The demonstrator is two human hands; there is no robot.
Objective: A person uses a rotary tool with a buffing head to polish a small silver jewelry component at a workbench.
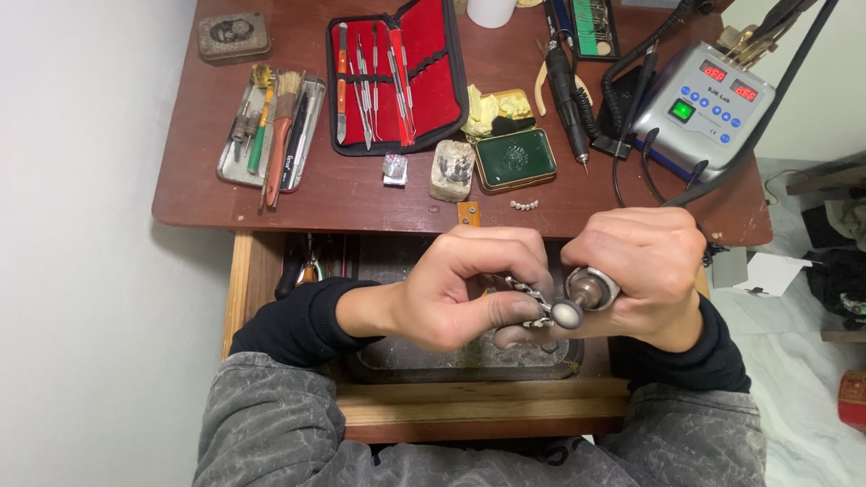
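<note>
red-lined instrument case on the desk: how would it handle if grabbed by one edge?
The open red-lined instrument case would probably flop at its fold, since it looks soft-sided. Its slim metal tools sit under straps, so they likely stay put, though they add weight.

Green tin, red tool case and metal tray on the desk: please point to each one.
green tin (515, 157): head view, middle of its lid.
red tool case (435, 86): head view, bare red lining of right half.
metal tray (231, 167): head view, lower left rim.

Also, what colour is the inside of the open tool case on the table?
Red lining, with black edges; the head view shows it.
</note>
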